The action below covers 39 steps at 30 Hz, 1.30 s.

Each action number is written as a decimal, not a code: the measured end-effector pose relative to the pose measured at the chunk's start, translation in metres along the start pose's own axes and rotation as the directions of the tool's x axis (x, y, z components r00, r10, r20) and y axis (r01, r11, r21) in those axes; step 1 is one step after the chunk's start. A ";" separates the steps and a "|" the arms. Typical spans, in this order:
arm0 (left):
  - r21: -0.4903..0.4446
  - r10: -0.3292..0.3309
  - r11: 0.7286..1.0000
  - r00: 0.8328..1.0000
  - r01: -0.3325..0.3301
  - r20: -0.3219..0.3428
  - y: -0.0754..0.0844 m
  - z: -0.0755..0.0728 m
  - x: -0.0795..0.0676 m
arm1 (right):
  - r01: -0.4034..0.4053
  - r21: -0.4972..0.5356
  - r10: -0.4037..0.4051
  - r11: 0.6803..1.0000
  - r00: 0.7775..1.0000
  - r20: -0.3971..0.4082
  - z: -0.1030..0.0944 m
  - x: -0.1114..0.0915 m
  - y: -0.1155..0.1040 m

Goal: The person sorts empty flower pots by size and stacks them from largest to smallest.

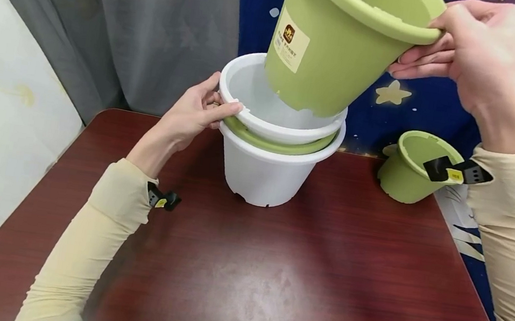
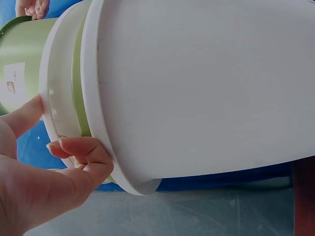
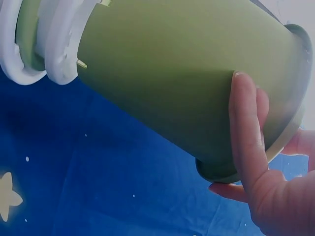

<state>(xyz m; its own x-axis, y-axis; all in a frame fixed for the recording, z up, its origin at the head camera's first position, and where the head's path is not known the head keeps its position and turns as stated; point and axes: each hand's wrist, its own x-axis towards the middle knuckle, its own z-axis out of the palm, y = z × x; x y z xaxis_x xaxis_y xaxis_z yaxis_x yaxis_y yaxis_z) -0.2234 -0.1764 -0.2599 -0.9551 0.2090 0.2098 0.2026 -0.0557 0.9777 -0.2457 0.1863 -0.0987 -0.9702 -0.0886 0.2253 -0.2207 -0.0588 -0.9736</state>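
Plainly, the head view alone shows the whole stack on the surface [image 1: 344, 280], with the right hand [image 1: 486, 55] clamped on the rim of the labelled green pot [image 1: 335, 51], held tilted with its base at the mouth of the upper white pot [image 1: 285, 133]. The right wrist view adds what the head view mostly hides: fingers stretched along the outer green wall, and small tabs at the base. The left hand [image 1: 193, 111] grips the upper white pot, thumb on the rim; the left wrist view shows its fingers curled beside the nested green pot [image 1: 283, 146], a thin band above the lower white pot [image 1: 267, 178]. The pots are smooth, matt and tapered, with thick rolled rims; notches cut the lower white base. The surface is glossy reddish wood grain. A small green pot [image 1: 399, 176] stands far right, before a blue cloth [image 3: 123, 172] with pale stars
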 end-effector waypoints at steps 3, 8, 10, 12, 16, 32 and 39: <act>0.000 0.001 1.000 1.000 -0.001 -0.002 0.000 0.000 0.000 | -0.006 0.007 0.006 1.000 1.000 0.017 0.006 -0.001 0.001; -0.013 0.000 1.000 1.000 0.000 -0.002 0.000 0.001 0.001 | -0.026 -0.001 0.026 1.000 0.999 0.034 0.015 -0.001 0.003; -0.019 -0.002 1.000 1.000 0.002 0.000 0.000 0.001 0.001 | -0.029 -0.012 0.029 1.000 0.999 0.045 0.017 -0.002 0.005; -0.023 -0.005 1.000 1.000 0.005 0.000 0.000 0.002 0.001 | -0.030 -0.028 0.032 0.999 0.998 0.059 0.018 -0.002 0.008; -0.034 -0.007 0.999 1.000 0.007 0.003 0.000 0.005 0.002 | -0.045 -0.054 0.049 0.998 0.996 0.075 0.019 -0.003 0.014; -0.045 0.007 0.999 1.000 -0.007 -0.001 0.003 0.009 0.000 | -0.144 -0.056 0.148 0.988 0.985 0.083 0.021 -0.002 0.034; -0.039 0.014 0.999 1.000 -0.015 -0.006 0.002 0.007 -0.001 | -0.153 -0.073 0.160 0.986 0.982 0.100 0.023 0.000 0.040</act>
<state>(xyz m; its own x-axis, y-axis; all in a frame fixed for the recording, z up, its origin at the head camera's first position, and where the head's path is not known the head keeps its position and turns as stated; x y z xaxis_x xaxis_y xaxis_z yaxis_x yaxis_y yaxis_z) -0.2205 -0.1695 -0.2577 -0.9535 0.2018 0.2239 0.2081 -0.0963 0.9733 -0.2527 0.1612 -0.1369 -0.9781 -0.1962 0.0692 -0.0762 0.0280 -0.9967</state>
